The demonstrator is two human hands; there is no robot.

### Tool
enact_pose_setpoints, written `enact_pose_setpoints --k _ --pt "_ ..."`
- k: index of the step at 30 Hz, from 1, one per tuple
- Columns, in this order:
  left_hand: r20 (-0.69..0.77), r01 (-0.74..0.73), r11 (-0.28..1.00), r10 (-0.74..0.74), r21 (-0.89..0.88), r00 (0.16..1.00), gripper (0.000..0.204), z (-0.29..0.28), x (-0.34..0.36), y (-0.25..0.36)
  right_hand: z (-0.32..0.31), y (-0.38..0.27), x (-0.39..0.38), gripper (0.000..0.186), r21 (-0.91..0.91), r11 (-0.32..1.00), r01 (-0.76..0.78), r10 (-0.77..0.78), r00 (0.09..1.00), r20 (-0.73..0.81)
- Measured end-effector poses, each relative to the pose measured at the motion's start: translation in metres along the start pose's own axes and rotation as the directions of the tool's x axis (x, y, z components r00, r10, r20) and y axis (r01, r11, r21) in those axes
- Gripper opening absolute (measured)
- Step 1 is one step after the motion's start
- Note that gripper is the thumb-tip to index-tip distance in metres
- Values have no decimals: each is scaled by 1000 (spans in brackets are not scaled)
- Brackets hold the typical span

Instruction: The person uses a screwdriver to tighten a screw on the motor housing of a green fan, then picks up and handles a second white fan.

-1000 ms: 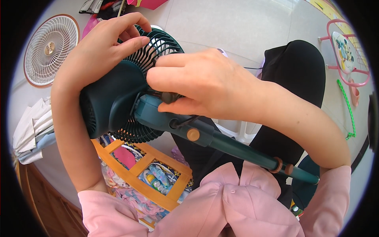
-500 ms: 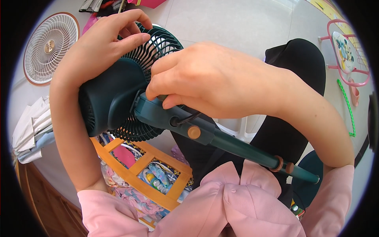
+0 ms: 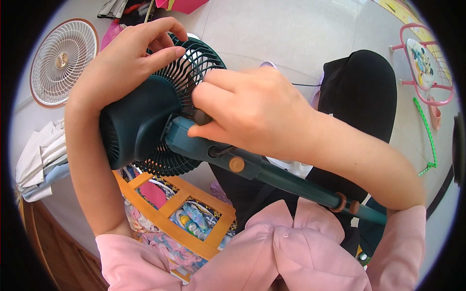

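Observation:
A dark teal stand fan (image 3: 145, 126) lies across my lap, its motor housing toward me and its round grille (image 3: 199, 63) facing away. My left hand (image 3: 126, 58) grips the top rim of the grille, fingers curled over it. My right hand (image 3: 252, 111) rests on the neck where the head meets the teal pole (image 3: 296, 182), with thumb and fingers pinched on a small dark knob (image 3: 201, 117). An orange button (image 3: 236, 164) sits on the neck just below that hand. The pole runs down to the right past two brown collars (image 3: 340, 201).
A detached white fan grille (image 3: 63, 60) lies on the pale tiled floor at upper left. Folded cloths (image 3: 41, 160) sit at left. An orange wooden frame (image 3: 170, 213) with colourful items stands by my knee. A pink child's chair (image 3: 422, 58) is at upper right.
The fan head has tilted slightly and my right hand has slid toward the head, now pinching the dark knob. My left hand keeps its hold on the grille.

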State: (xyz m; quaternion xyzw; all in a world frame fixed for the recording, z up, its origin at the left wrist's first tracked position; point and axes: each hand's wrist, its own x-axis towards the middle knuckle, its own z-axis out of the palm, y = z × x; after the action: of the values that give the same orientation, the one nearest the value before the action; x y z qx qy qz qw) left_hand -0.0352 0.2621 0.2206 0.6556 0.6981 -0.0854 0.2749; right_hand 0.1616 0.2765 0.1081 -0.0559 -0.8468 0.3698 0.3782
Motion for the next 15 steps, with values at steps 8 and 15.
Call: enact_pose_setpoints --k 8,15 --pt "-39 71 993 -75 -90 996 21 1 -9 4 -16 0 -11 34 20 996 88 -83 982 -171" --pt "-184 -35 998 26 -46 983 21 2 -39 8 -82 -14 -3 56 620 750 -230 523 780 -344"
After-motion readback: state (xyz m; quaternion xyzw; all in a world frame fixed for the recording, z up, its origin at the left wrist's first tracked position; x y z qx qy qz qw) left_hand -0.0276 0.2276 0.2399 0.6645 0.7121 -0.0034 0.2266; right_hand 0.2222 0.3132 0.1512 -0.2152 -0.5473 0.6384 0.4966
